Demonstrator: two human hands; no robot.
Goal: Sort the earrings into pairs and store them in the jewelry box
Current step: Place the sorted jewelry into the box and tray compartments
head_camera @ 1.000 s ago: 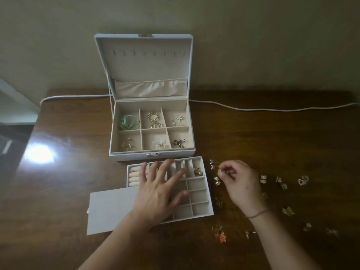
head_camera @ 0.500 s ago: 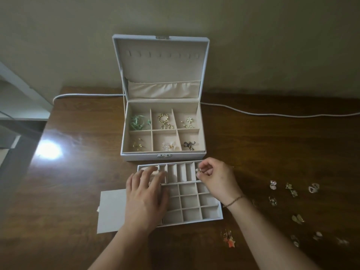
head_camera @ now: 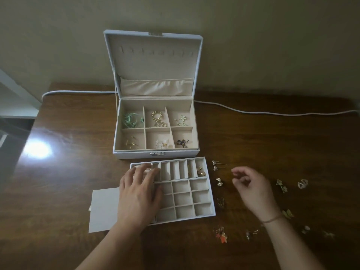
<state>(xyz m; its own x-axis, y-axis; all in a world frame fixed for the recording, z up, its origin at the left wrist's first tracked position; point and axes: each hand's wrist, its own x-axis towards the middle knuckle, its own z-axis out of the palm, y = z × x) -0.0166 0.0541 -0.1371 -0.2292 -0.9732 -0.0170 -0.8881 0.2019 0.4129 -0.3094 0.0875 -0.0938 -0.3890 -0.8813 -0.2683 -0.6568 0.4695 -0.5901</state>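
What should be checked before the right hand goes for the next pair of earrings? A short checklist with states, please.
1. Right hand free: ok, fingers loosely curled, nothing visibly held.
2. Left hand steadying the tray: ok, it rests on the tray's left part.
3. Empty tray slots left: ok, the lower square compartments show nothing.
4. Next pair ready: ok, two heart studs lie side by side right of the tray.
5. Jewelry box open: ok, lid upright.
6. Pearl earrings properly paired: cannot tell.
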